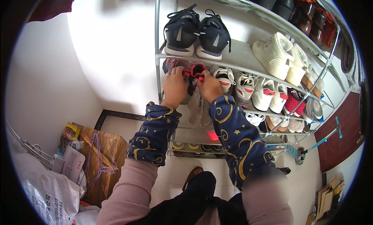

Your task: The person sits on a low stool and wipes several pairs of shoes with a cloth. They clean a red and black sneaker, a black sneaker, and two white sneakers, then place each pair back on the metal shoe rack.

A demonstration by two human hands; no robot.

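A pair of red-and-black sneakers sits at the left end of the second visible rack shelf, heels facing me. My left hand (175,86), with a ring on one finger, closes over the heel of the left sneaker (172,63). At the right sneaker (198,68), my right hand (210,87) pinches the red heel edge between thumb and fingers. Below and between my hands hangs a grey fuzzy cloth-like thing (199,110); whether a hand holds it cannot be made out. Beside my right hand stands a white sneaker (223,78) with red trim.
Black sneakers (180,35) and cream high-tops (276,57) stand on the shelf above. The metal shoe rack (157,26) holds several more pairs. A wooden box (110,146) with purple hangers (100,158) is at lower left. A blue-handled pole (322,140) leans at right.
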